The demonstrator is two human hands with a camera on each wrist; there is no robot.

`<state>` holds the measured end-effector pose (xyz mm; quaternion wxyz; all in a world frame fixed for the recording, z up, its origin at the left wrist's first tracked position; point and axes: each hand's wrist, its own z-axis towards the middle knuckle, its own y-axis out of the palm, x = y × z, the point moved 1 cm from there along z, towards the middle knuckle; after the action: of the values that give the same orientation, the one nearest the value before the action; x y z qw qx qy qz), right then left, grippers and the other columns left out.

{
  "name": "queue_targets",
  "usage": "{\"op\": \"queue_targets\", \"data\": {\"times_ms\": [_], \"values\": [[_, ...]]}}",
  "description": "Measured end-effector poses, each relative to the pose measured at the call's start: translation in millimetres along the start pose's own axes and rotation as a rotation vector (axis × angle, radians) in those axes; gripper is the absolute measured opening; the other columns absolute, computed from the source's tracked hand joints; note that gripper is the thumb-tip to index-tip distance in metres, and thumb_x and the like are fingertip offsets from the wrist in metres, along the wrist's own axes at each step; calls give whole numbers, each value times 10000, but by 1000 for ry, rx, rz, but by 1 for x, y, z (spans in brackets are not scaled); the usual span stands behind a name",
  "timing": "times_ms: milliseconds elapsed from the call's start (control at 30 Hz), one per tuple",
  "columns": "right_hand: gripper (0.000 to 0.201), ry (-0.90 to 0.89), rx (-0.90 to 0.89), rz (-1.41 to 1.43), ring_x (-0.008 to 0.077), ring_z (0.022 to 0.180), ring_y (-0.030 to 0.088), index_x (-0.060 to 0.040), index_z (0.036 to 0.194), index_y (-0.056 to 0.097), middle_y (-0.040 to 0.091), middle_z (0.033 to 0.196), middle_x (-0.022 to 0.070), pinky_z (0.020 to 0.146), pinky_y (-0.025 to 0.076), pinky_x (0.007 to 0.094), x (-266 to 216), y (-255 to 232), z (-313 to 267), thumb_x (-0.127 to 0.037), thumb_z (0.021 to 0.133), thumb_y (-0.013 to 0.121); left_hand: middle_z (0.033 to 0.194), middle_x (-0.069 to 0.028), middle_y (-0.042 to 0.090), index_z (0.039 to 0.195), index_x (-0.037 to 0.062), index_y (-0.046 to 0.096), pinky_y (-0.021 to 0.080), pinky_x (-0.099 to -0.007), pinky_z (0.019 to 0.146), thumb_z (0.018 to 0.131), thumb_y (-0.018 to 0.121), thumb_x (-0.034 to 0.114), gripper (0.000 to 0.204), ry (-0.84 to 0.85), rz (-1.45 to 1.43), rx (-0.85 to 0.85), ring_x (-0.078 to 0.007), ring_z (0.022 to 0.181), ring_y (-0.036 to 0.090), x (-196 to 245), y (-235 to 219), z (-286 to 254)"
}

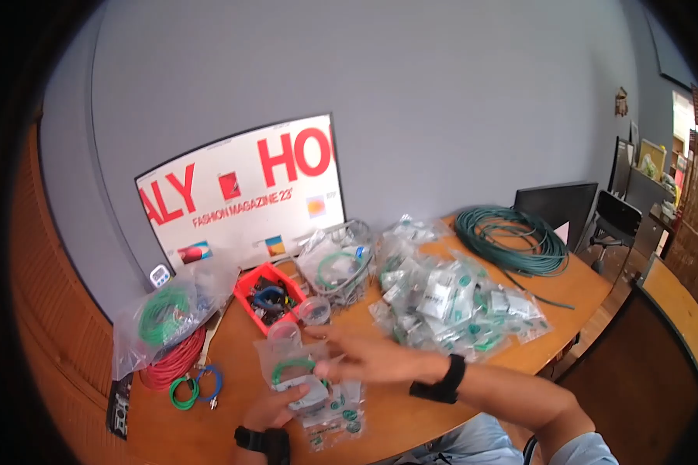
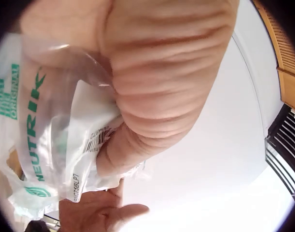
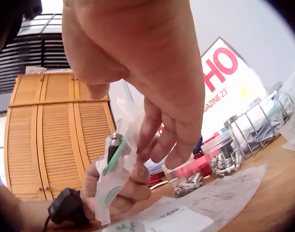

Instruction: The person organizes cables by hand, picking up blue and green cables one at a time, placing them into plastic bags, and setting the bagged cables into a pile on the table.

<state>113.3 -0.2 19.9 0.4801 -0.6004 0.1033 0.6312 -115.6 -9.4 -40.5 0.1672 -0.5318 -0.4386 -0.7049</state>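
My left hand (image 1: pixel 275 404) pinches a clear plastic bag (image 2: pixel 36 121) with green NEUTRIK print and a white barcode label (image 2: pixel 87 140). Inside, a green cable (image 1: pixel 291 363) and a black-and-silver connector (image 3: pixel 114 149) show in the head and right wrist views. Just above the bag, my right hand (image 1: pixel 376 358) reaches across from the right, fingers extended and blurred in the head view. Its fingertips overlap the bag's upper edge in the right wrist view, with nothing visibly gripped. Flat printed bags (image 1: pixel 335 426) lie on the table under the hands.
Clear jars (image 1: pixel 285 335) of metal connectors stand beyond the hands, near a red bin (image 1: pixel 248 288) of parts and a wire basket (image 1: pixel 364 252). Bagged parts (image 1: pixel 450 298) pile at right, before a dark green cable coil (image 1: pixel 512 240). Coiled cables (image 1: pixel 180 360) lie at left.
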Motion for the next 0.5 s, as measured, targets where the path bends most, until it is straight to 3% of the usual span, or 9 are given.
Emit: {"op": "queue_targets", "data": {"times_ms": [33, 100, 167, 200, 267, 300, 367, 400, 500], "values": [[754, 39, 20, -231, 296, 1037, 650, 29, 1526, 251, 635, 1153, 239, 922, 494, 371, 2, 6, -3, -396, 1004, 592, 1232, -184, 647, 1350, -1, 520, 531, -464, 965, 902, 730, 172, 525, -31, 53, 56, -304, 1106, 649, -4, -4, -1], [744, -37, 127, -254, 342, 1032, 649, 34, 1510, 258, 632, 1148, 262, 909, 497, 400, 13, 32, -4, -381, 997, 602, 1261, -191, 635, 1368, -13, 504, 528, -484, 987, 941, 696, 251, 538, -38, 171, -31, -319, 1127, 642, -15, -26, -3], [733, -99, 244, -269, 388, 1027, 648, 39, 1495, 266, 629, 1143, 285, 895, 499, 430, 15, 34, 3, -366, 990, 611, 1312, -151, 589, 1434, 45, 425, 475, -569, 1039, 918, 702, 393, 681, -210, 142, -67, -331, 1199, 598, -17, -37, -3], [687, -123, 232, -250, 426, 1012, 640, 38, 1459, 299, 628, 1119, 300, 874, 499, 457, 14, 29, 6, -345, 984, 616, 1312, -151, 589, 1434, 45, 425, 475, -569, 1039, 918, 702, 393, 681, -231, 158, -88, -331, 1199, 598, -22, -39, -3], [487, -121, 300, -291, 455, 939, 643, 25, 1287, 434, 647, 997, 286, 803, 503, 490, 2, 16, 7, -289, 968, 627, 1319, -153, 587, 1419, 35, 436, 478, -527, 1041, 924, 684, 270, 601, -108, 50, -47, -330, 1200, 597, -29, -39, -6], [487, -109, 317, -292, 455, 939, 643, 25, 1287, 434, 647, 997, 286, 803, 503, 490, -8, 8, 3, -289, 968, 627, 1322, -153, 586, 1412, 30, 441, 479, -507, 1042, 928, 675, 208, 566, -47, -9, -25, -330, 1201, 597, -32, -39, -7], [428, 129, 92, -44, 455, 897, 641, 14, 1191, 489, 651, 929, 274, 767, 502, 496, -27, -4, -2, -299, 949, 650, 1329, -155, 584, 1397, 19, 452, 482, -465, 1044, 934, 656, 84, 510, 79, -127, 24, -329, 1202, 596, -37, -41, -7], [441, 121, 128, -206, 420, 947, 664, 52, 1125, 553, 670, 956, 277, 828, 516, 469, -28, -5, -5, -315, 911, 670, 1316, -146, 590, 1435, 35, 406, 484, -475, 1051, 924, 632, 26, 558, 55, -118, 34, -324, 1195, 602, -38, -45, -6], [425, 65, 157, -199, 427, 959, 658, 56, 1105, 556, 666, 977, 282, 833, 516, 461, -16, -5, -5, -292, 901, 687, 1303, -149, 596, 1429, 33, 415, 477, -473, 1061, 925, 635, 25, 550, -62, -136, 180, -318, 1204, 597, -43, -51, -6]]}}
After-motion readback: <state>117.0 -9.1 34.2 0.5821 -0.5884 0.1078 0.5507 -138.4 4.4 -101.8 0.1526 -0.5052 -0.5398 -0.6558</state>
